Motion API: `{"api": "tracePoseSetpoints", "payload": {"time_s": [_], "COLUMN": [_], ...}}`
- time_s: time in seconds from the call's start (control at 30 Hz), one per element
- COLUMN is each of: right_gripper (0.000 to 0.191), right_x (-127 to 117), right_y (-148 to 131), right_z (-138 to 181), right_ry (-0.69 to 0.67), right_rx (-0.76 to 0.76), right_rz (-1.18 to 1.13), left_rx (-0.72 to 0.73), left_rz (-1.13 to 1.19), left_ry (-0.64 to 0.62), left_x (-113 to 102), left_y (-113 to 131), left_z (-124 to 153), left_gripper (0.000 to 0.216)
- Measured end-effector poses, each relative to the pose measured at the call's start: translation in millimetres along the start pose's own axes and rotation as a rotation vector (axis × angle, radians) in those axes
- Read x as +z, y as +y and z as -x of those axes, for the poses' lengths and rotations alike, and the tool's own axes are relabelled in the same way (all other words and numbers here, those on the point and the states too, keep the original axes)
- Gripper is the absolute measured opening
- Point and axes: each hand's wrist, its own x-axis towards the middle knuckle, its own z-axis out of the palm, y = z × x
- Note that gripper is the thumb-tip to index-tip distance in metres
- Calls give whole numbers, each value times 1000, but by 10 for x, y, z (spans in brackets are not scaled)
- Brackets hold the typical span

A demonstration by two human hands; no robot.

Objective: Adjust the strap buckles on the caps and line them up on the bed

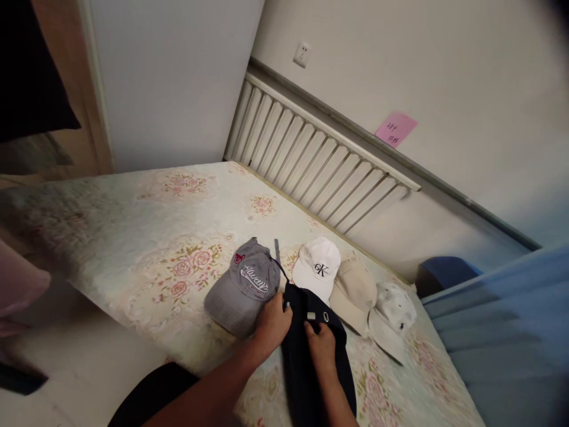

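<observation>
Pale green, pink-rose-patterned flat surface (128, 237). Landmark: white, black-lettered fabric cap (312, 268). Left of it: grey fabric cap with white script (237, 290). Right: plain beige fabric cap (355, 290), then off-white fabric cap (395, 311). Near side: black fabric item (296, 362), metal-buckled.

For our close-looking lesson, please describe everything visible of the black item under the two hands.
The black item is plain and looks like soft cloth, with a small pale, metal-looking buckle and an oval ring near its upper end. It lies over the floral cover, its lower end cut off by the picture's edge. The left hand is at its upper left edge, the right hand just below the buckle.
</observation>
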Motion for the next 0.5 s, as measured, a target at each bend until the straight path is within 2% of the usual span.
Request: {"api": "tracePoseSetpoints", "payload": {"time_s": [0.07,0.17,0.27,0.37,0.5], "right_gripper": [35,35,34,32,25], "right_x": [-70,-112,-118,-142,-182], "right_y": [-6,-70,-145,-201,-260], "right_z": [1,17,39,47,33], "right_ry": [1,-24,-92,-147,-128], "right_rx": [74,226,349,402,483], "right_rz": [-138,-637,-1081,-1255,-1333], "left_rx": [16,56,86,112,91], "left_rz": [-39,-67,81,348,671], "left_ry": [17,40,6,-91,-211], "left_x": [-6,-5,-8,-28,-64], "left_y": [4,10,48,122,205], "left_z": [-43,-120,-189,-232,-265], "left_gripper": [29,37,40,45,50]}}
